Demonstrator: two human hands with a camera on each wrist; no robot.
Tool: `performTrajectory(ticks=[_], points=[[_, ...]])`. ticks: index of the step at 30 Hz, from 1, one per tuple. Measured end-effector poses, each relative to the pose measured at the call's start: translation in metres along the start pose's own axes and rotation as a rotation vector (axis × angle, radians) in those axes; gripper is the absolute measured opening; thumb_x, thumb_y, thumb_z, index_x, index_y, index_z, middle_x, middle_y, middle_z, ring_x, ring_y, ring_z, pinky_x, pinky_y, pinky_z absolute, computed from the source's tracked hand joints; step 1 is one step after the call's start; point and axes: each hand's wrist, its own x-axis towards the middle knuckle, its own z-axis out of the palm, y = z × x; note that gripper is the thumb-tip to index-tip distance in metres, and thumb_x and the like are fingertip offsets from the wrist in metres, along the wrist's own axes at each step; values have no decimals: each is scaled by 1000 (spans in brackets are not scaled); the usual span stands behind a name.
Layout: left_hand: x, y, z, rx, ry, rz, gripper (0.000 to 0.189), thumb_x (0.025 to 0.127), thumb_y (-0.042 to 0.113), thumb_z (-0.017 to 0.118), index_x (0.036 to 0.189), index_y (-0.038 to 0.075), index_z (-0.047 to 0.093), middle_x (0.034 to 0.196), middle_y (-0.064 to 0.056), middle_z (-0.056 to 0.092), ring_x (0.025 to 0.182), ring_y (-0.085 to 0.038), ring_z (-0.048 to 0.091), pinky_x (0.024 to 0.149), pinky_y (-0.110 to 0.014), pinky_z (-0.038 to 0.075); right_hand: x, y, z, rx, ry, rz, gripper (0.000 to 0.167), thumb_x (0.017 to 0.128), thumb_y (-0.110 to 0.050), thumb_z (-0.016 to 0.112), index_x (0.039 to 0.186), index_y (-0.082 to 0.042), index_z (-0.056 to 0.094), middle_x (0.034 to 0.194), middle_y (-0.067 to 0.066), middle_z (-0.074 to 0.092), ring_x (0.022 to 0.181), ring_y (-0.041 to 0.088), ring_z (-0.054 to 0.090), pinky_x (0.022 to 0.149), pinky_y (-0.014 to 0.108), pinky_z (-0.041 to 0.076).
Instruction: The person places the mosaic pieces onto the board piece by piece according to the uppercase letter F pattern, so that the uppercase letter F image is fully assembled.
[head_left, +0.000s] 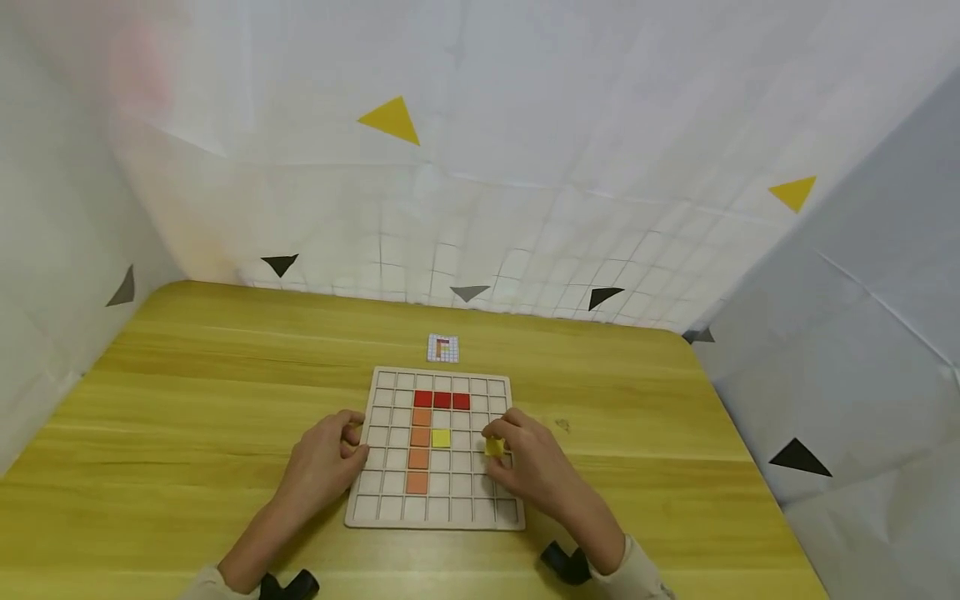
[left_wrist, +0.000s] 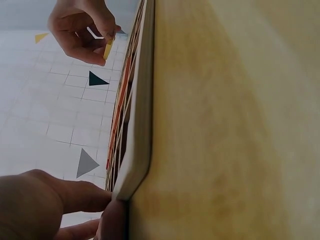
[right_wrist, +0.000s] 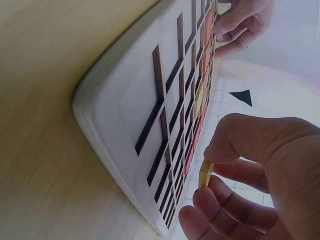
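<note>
A pale wooden grid board [head_left: 386,504] lies in front of me, with red tiles [head_left: 442,400] in a short row and orange tiles [head_left: 418,458] in a column below the row's left end. One yellow tile [head_left: 441,438] sits in a cell right of the column. My right hand [head_left: 536,462] pinches another yellow tile [right_wrist: 205,173] between thumb and fingertips, raised over the board's right side. At the left edge, my left hand [head_left: 318,458] holds the board with thumb and curled fingers; in the left wrist view its fingertips are right at the rim.
Behind the board lies a small pattern card [head_left: 442,348] with a printed grid. White sheeting [head_left: 525,167] with yellow, black and grey triangles surrounds the wooden table [head_left: 225,358] at the back and sides.
</note>
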Motion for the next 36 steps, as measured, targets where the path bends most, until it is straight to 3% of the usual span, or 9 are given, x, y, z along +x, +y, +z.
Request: performTrajectory(ticks=[11,22,36], points=[[1,3,-2,6,6,2,37,86,7,72,121,-2,64,90,-3,60,77,-13,59,68,-34,47,11,-2,3,-3,12,-48,28,74,-4,75,102,-8,74,91,-3,57,74,14,57,64,23,48],[-2,0,1,3,-3,-26,38,84,8,73,120,-1,64,89,-2,60,75,-12,58,67,-34,47,16,-8,10,13,-20,-49,28,75,-4,76,103,-8,72,90,-3,56,72,8,48,62,21,44],[-1,1,1,9,10,-16,38,84,8,73,120,0,65,88,-1,60,76,-11,59,68,-34,47,24,-9,17,-7,-4,-93,29,74,-3,75,102,-10,72,92,-3,57,72,7,48,62,21,44]])
